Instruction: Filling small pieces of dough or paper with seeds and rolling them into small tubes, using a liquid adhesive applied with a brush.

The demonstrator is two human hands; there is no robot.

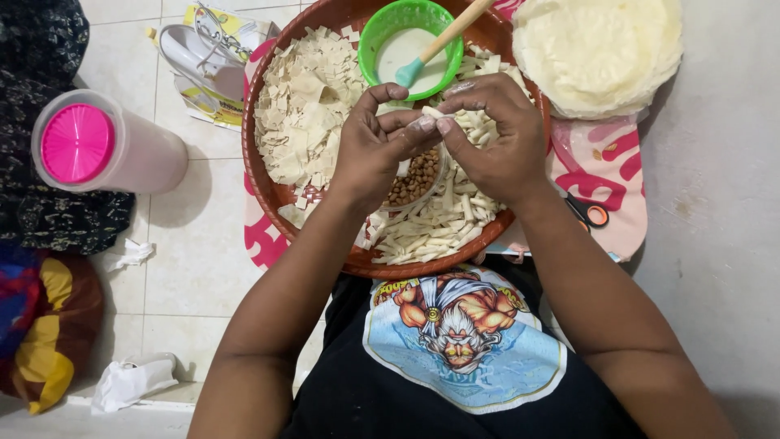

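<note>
- Pastry strip (428, 113): left hand (375, 150) and right hand (497, 138) both pinch it above the brown tray (268, 191).
- Roll it tight; keep fingertips close together.

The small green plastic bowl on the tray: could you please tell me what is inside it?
The green bowl holds pale, creamy liquid and a teal-tipped brush with a wooden handle leaning on its rim. The liquid hides the bowl's bottom.
</note>
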